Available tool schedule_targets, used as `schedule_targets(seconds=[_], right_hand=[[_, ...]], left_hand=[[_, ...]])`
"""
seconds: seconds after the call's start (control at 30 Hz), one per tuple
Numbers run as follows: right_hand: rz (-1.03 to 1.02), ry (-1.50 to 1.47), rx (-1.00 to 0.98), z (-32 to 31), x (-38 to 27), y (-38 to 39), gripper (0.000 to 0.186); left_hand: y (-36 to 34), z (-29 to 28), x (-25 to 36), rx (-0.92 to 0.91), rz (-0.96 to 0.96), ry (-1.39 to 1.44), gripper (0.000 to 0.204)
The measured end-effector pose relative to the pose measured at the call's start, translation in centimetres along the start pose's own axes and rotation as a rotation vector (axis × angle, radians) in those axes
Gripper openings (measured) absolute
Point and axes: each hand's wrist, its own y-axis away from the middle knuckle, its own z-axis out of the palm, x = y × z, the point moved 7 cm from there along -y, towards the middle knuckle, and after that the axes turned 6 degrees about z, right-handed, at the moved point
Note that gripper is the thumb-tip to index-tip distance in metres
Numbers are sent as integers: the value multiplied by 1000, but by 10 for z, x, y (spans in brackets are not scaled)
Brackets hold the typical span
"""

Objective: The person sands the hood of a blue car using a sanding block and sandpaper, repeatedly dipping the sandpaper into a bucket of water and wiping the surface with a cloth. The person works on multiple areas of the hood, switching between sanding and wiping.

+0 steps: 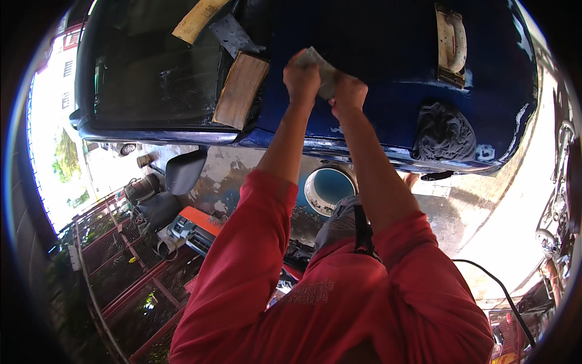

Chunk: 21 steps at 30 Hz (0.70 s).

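- Gray sheet [327, 71]: thin, matte and bent, held between both hands over the blue car panel [376, 36]; whether it touches the paint cannot be told.
- Left hand [302, 77]: fingers curled, pinching the sheet's left end.
- Right hand [349, 93]: closed, pinching its right end.
- Wooden block [241, 91]: flat, rectangular, grained, left of the hands.
- Handled sander [451, 45]: long base, pale rounded grip, worn and spotted, lying on the panel to the right.
- Black cloth [445, 133]: crumpled, near the panel's edge.
- Bucket [313, 200]: round pale rim, bluish inside, below.
- Red sweatshirt [345, 303]: soft fabric, faint dark lettering across the chest.
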Motion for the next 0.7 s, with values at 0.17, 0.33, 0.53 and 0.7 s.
schedule_targets(seconds=[0.17,0.33,0.53,0.7], right_hand=[[74,-57,-33,9,-11,-17,14],[361,-237,-309,-7,115,17,21],[317,-445,-430,-2,105,31,19],[160,-397,-202,-17,74,20,17]], left_hand=[[0,3,12,-63,-37,-27,48],[50,-54,-24,-32,-168,131,52],[59,-56,-33,-141,-129,127,49],[50,-27,-5,-242,182,60,49]])
